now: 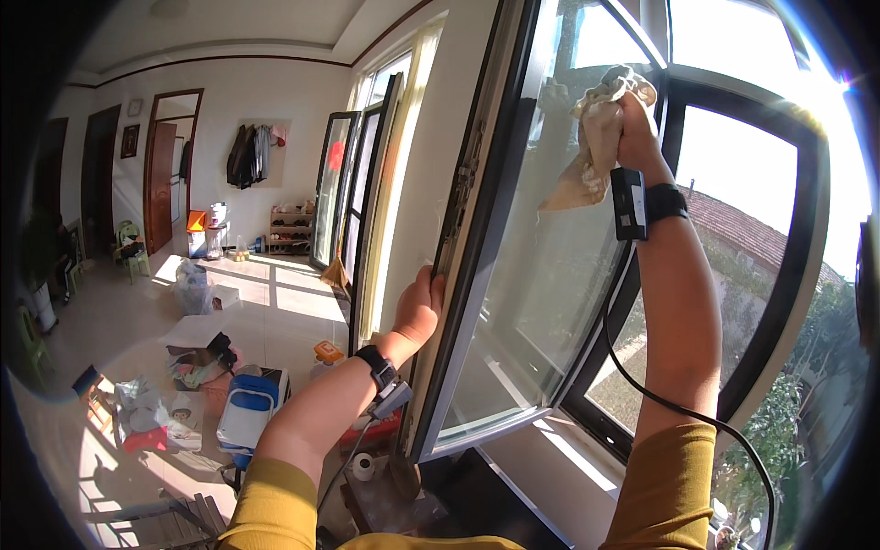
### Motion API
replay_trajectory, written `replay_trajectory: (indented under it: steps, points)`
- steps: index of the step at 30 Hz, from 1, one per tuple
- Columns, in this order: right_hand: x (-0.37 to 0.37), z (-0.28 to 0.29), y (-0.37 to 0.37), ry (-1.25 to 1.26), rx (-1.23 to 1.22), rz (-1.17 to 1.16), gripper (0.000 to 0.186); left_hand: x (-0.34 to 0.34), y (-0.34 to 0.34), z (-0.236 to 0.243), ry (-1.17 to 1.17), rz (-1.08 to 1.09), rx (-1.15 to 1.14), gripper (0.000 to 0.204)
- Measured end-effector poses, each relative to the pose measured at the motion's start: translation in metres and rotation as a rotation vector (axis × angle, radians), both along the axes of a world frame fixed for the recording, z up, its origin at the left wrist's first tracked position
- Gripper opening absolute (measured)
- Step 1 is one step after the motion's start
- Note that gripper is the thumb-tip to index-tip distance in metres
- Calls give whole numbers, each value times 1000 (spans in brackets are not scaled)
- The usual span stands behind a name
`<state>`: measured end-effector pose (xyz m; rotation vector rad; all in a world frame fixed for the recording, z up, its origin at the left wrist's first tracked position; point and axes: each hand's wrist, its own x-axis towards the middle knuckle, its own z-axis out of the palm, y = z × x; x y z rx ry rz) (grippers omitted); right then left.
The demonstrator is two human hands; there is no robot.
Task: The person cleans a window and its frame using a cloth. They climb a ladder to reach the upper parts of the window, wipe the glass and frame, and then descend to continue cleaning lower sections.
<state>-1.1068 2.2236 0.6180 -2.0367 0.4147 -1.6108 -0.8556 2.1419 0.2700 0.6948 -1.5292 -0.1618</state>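
Note:
An open window sash (477, 261) with a dark frame stands in front of me. My left hand (420, 307) is closed round the edge of its frame, with the fingertips partly hidden behind it. High on the glass pane (522, 275), my right hand (637, 133) grips a crumpled cream cloth (596, 137). One corner of the cloth hangs down over the glass. Whether the cloth presses on the pane or is slightly off it, I cannot tell. Each wrist wears a black strap with a small device, and a black cable (678, 411) hangs from the right one.
Beyond the sash is the fixed window frame (807, 220), with a tiled roof and plants outside. Below stands a dark tabletop (486, 504) beside a white roll (364, 467). To the left, a blue folding stool (252, 394), bags and clothes lie about the floor. A shoe rack (291, 227) stands farther back.

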Motion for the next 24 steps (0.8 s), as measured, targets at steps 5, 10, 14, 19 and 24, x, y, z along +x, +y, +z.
replay_trajectory:
  steps: [5, 10, 14, 19, 24]
  points:
    - [25, 129, -31, -2, -210, -249, 18, -1, -5, -3, 32, 37, -26, 17]
    - [65, 211, -57, -261, 62, 589, 14, 7, -1, 6, -4, 5, 20, 17]
    - [90, 241, -52, -167, -80, -12, 26, 14, 1, 10, -6, -71, 5, 14]
    - [122, 248, -56, -152, -260, -479, 26, 17, -4, 8, 8, -131, 19, 13]
    - [133, 253, -63, -122, -337, -571, 26, 17, -8, 7, 39, -143, -18, 15]
